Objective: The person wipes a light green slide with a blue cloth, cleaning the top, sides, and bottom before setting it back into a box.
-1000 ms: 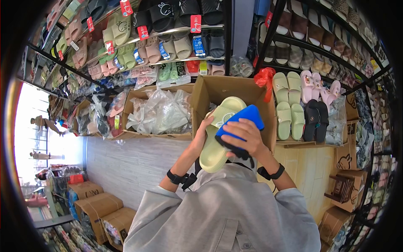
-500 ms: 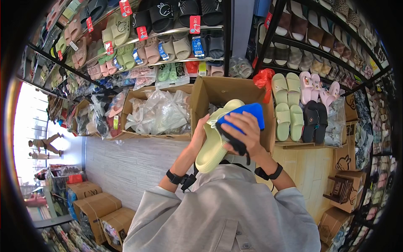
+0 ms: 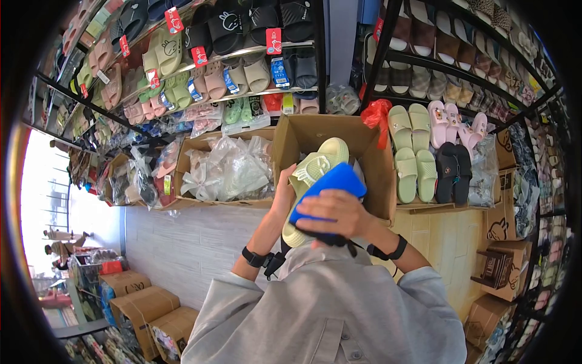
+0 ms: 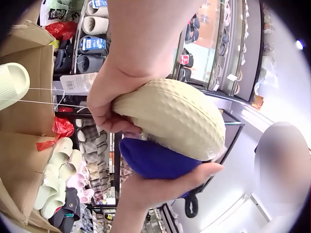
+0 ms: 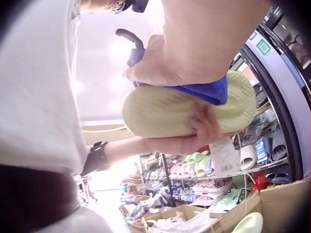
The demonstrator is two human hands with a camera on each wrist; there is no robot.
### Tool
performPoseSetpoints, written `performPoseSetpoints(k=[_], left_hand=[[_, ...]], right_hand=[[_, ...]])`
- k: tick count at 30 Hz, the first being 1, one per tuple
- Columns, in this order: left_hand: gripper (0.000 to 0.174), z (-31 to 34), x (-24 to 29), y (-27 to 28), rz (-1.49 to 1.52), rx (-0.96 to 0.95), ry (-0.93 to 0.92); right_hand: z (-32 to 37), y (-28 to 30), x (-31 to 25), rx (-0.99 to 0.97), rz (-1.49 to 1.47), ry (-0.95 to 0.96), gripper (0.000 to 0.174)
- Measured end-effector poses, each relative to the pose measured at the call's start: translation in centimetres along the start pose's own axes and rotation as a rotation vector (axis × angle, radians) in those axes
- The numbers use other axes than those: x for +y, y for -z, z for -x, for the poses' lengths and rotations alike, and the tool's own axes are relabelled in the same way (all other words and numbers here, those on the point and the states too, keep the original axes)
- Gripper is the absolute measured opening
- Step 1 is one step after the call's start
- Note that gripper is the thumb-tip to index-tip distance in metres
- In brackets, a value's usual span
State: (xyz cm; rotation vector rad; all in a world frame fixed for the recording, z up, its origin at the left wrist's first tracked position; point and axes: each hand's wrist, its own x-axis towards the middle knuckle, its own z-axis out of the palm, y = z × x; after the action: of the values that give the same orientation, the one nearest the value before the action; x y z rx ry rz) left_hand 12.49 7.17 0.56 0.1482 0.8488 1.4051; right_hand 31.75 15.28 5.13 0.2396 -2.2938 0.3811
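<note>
My left hand [image 3: 282, 193] is curled round the edge of a pale green slipper [image 3: 316, 168], holding it over the near side of an open carton [image 3: 339, 125]. My right hand [image 3: 341, 212] is closed about a blue pad [image 3: 341, 177], fingers across its top, and has it against the slipper. A white tag [image 4: 78, 82] shows beside my left hand. Right of the carton sit green slippers [image 3: 407, 176] and black slippers [image 3: 453, 179].

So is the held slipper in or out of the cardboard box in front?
Out. In the right wrist view, the left hand holds the pale green slipper clear of the cardboard box, which shows lower down.
</note>
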Motion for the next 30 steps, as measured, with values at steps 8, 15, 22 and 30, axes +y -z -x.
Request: performPoseSetpoints(k=[8,15,22,30], left_hand=[[0.079,0.8,-0.7,0.6,0.016,0.032,0.107],[0.079,-0.4,-1.5,1.7,0.136,-0.097,0.137],[0.082,-1.8,-1.9,1.4,0.231,-0.109,0.166],[0.082,0.3,-0.9,-0.2,0.119,-0.120,0.106]], right_hand=[[1.1,1.0,4.7,0.291,0.016,-0.432,0.052],[-0.2,-0.6,-0.9,0.166,0.112,-0.295,0.049],[-0.8,-2.1,-5.1,0.012,0.018,0.172,0.046],[-0.2,1.5,-0.6,-0.036,0.116,0.073,0.048]])
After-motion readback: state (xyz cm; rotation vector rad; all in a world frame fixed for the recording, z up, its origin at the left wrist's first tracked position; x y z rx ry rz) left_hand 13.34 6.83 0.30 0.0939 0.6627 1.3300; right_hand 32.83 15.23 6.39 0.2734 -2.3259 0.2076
